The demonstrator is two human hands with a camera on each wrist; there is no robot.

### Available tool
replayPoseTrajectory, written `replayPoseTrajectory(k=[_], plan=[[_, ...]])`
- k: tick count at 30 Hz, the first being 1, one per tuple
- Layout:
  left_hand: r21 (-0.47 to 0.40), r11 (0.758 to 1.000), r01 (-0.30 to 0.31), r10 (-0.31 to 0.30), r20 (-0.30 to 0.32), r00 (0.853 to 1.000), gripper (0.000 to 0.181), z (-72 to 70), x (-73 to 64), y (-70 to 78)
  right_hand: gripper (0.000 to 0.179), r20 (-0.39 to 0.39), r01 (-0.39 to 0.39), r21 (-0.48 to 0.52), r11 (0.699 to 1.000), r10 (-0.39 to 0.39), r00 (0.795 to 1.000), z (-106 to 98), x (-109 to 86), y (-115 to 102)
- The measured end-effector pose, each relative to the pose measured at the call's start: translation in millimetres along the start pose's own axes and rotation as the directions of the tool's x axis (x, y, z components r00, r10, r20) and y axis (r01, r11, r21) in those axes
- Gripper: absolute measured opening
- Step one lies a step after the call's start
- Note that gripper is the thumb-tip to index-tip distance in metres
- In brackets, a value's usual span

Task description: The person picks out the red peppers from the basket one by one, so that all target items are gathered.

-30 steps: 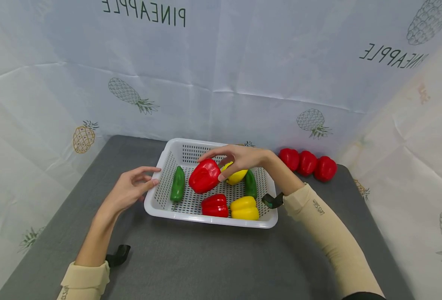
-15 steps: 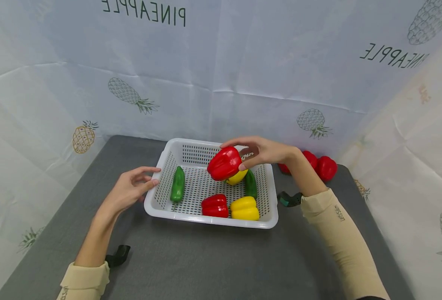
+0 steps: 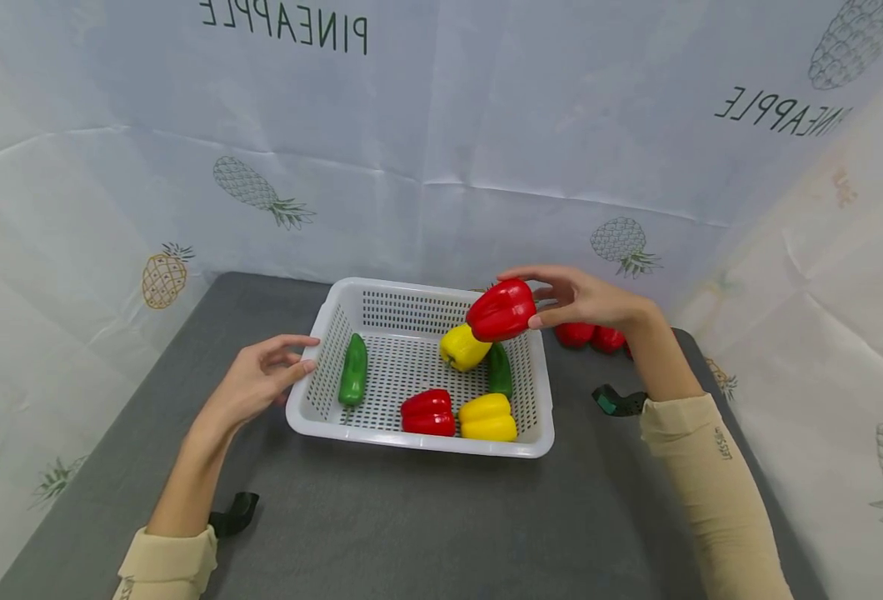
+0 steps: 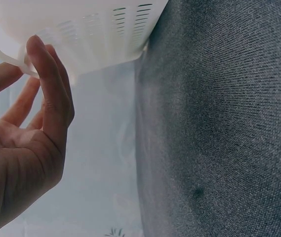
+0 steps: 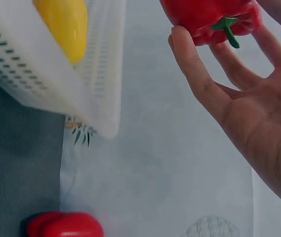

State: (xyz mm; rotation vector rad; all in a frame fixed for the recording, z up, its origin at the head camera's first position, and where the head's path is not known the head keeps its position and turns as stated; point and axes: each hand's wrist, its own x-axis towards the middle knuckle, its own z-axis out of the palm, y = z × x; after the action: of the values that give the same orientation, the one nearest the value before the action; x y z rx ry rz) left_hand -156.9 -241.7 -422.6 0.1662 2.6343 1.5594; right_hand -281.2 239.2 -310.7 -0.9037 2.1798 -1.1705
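My right hand (image 3: 595,298) grips a red bell pepper (image 3: 503,312) between thumb and fingers, above the right back part of a white plastic basket (image 3: 411,440). In the right wrist view the pepper's green stem (image 5: 231,37) points toward the palm. My left hand (image 3: 257,382) pinches the basket's left rim with thumb and fingers, as the left wrist view also shows. Inside the basket lie a green pepper (image 3: 353,371) at left, a red bell pepper (image 3: 428,412) and a yellow bell pepper (image 3: 488,417) in front, another yellow bell pepper (image 3: 462,348) and another green pepper (image 3: 499,372) at right.
Several red bell peppers (image 3: 575,334) stand in a row on the grey table (image 3: 411,517) right of the basket, partly hidden by my right arm. A pineapple-print cloth (image 3: 441,125) hangs behind the table.
My right hand has carried the red bell pepper rightward and up, from over the basket's middle toward its back right side. My left hand has stayed at the rim.
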Motion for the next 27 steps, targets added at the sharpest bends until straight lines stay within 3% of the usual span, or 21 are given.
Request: replayPoseTrajectory(k=[12,27], plan=[[-0.008,1.000,0.001,-0.001,0.003,1.000,0.051,0.5,0.5,-0.7,0.075,-0.131,-0.067,0.015,0.998,0.068,0.989,-18.4,-42.9,21.9],[-0.020,1.000,0.007,-0.007,0.007,1.000,0.050,-0.1,1.3,-1.1,0.073,-0.164,-0.001,-0.046,0.999,-0.006,0.986,-28.0,-75.4,44.9]])
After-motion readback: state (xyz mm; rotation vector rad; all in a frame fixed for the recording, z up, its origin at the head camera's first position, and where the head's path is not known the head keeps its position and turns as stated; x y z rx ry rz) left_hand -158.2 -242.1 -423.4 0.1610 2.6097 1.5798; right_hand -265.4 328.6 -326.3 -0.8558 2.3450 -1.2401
